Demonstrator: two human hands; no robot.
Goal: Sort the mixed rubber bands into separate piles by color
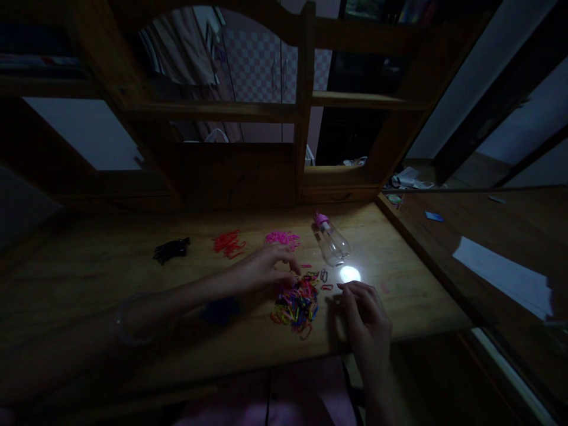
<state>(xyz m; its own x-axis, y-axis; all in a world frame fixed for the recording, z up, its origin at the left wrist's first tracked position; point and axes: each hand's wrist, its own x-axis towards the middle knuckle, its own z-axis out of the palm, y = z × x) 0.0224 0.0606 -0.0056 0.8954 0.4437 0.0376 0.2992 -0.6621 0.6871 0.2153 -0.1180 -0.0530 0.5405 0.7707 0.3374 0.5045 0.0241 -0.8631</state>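
Note:
A mixed heap of small coloured rubber bands (297, 303) lies on the wooden desk (133, 278). My left hand (266, 269) reaches across to the heap's top edge, fingers curled in a pinch; what they hold is too small to make out. My right hand (364, 310) rests just right of the heap, fingers bent and close together. Sorted piles lie behind: pink bands (283, 238), red bands (228, 242), black bands (171, 249), and a dark blue pile (220, 310) under my left forearm. A few loose bands (323, 278) lie between the hands.
A clear plastic bottle with a pink cap (332, 239) lies on its side behind the heap, beside a bright light spot (349, 273). Wooden shelving (275, 112) rises behind the desk. The desk's right edge meets a side surface with white paper (501, 275).

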